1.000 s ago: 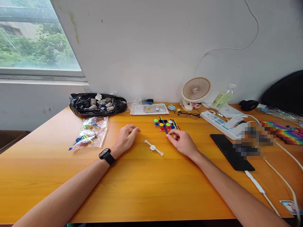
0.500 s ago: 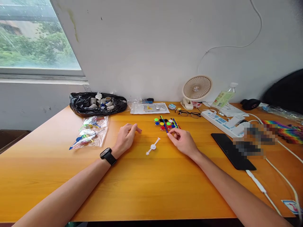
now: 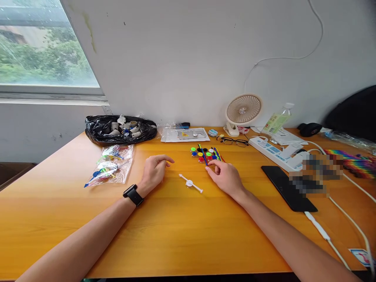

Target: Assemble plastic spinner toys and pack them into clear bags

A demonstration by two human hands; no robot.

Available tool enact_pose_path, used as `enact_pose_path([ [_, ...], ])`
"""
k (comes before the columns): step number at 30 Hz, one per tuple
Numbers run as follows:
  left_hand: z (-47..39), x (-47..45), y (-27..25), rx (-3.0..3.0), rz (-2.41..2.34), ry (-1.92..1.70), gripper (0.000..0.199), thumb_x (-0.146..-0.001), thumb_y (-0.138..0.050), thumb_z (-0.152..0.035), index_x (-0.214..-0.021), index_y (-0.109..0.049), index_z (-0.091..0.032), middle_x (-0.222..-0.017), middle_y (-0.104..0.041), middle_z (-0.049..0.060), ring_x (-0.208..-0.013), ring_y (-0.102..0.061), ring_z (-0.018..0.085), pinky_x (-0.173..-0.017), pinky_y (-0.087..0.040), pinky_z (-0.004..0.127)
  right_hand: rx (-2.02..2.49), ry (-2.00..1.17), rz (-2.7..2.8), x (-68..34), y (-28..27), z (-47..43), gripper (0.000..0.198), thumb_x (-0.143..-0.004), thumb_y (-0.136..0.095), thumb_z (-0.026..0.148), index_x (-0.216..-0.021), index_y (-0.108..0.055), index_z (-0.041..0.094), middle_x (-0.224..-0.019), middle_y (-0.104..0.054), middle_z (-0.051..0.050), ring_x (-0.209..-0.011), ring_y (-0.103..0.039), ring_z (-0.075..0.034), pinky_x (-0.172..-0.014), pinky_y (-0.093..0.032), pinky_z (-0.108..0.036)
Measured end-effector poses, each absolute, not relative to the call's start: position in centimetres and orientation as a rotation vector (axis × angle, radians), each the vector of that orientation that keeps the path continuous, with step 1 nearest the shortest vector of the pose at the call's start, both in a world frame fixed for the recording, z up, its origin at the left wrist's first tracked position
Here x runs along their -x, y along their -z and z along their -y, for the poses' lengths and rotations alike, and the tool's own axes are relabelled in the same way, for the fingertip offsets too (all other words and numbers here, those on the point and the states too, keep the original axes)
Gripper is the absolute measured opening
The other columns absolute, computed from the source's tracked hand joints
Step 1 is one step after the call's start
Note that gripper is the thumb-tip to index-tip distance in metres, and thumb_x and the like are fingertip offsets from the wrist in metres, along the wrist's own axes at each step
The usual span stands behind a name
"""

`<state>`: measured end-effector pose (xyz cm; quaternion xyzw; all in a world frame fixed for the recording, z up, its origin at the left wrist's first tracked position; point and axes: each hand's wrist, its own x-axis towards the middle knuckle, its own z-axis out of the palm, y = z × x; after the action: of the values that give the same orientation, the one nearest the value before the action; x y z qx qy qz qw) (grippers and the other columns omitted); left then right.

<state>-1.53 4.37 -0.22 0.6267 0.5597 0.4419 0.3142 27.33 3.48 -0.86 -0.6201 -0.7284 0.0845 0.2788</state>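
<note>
On the table between my hands lies a white toy spinner [image 3: 189,183], a small round disc with a thin bar across it. My left hand [image 3: 154,170] rests to its left, index finger stretched out and the others curled, holding nothing. On the other side is my right hand [image 3: 225,177], thumb and index finger slightly apart and nothing visible between them. The fingertips are close to the lower end of a blue stick [image 3: 202,153]; whether they touch it I cannot tell. Around that stick sit several coloured spinner discs [image 3: 201,159] and more thin sticks [image 3: 216,153].
A clear bag of coloured parts [image 3: 113,166] and a black plastic bag [image 3: 94,129] are at the left. Along the back are a flat packet [image 3: 164,135], glasses [image 3: 234,141] and a fan [image 3: 243,109]. A power strip [image 3: 268,150] and phone [image 3: 286,188] lie right.
The white spinner has turned in place, its bar now slanting the other way. The view has shifted slightly; my hands stay nearly where they were, the left index finger reaching out a little more.
</note>
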Motion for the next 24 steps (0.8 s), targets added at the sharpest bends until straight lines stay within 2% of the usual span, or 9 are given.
enact_pose_path([
  [2,-4.40,1.40,0.29,-1.648,-1.471,-1.175,0.033,-0.081,-0.043,-0.020,-0.081,-0.076,-0.018,-0.052,-0.065,-0.002,-0.036,-0.056,0.015,-0.048,-0.043,0.027,1.675,-0.189,1.960,-27.19,0.84,-3.46,0.022,-0.093,-0.063,0.041,-0.100,-0.075,0.023,-0.061,-0.062,0.000,-0.059,-0.055,-0.018,-0.059,-0.029,-0.031],
  [4,-4.47,1.20,0.32,-1.700,-1.463,-1.200,0.031,-0.085,-0.044,-0.022,-0.082,-0.075,-0.019,-0.047,-0.063,-0.002,-0.047,-0.064,0.019,-0.056,-0.047,0.028,1.686,-0.153,1.967,-27.11,0.81,-3.45,0.021,-0.094,-0.063,0.040,-0.100,-0.075,0.023,-0.062,-0.062,0.000,-0.059,-0.055,-0.018,-0.059,-0.029,-0.030],
  [8,-4.66,0.89,0.33,-1.782,-1.429,-1.200,0.028,-0.088,-0.047,-0.025,-0.093,-0.074,-0.019,-0.070,-0.077,0.002,-0.071,-0.073,0.022,-0.070,-0.051,0.030,1.711,-0.102,1.975,-27.06,0.66,-3.41,0.022,-0.095,-0.063,0.040,-0.102,-0.075,0.023,-0.062,-0.063,0.001,-0.059,-0.055,-0.018,-0.059,-0.028,-0.030],
  [14,-4.82,0.90,0.62,-1.901,-1.399,-1.149,0.024,-0.089,-0.050,-0.025,-0.093,-0.073,-0.020,-0.092,-0.080,0.005,-0.089,-0.073,0.023,-0.081,-0.053,0.033,1.763,-0.047,1.993,-26.92,0.50,-3.52,0.019,-0.096,-0.064,0.038,-0.104,-0.076,0.024,-0.061,-0.063,0.002,-0.061,-0.058,-0.018,-0.059,-0.028,-0.029],
  [24,-4.60,0.91,0.53,-2.056,-1.448,-1.067,0.023,-0.091,-0.052,-0.023,-0.093,-0.075,-0.023,-0.100,-0.079,0.003,-0.099,-0.069,0.025,-0.091,-0.052,0.037,1.815,0.124,2.070,-26.60,0.84,-3.68,0.023,-0.099,-0.065,0.039,-0.112,-0.077,0.023,-0.077,-0.075,-0.002,-0.069,-0.066,-0.020,-0.060,-0.029,-0.030],
])
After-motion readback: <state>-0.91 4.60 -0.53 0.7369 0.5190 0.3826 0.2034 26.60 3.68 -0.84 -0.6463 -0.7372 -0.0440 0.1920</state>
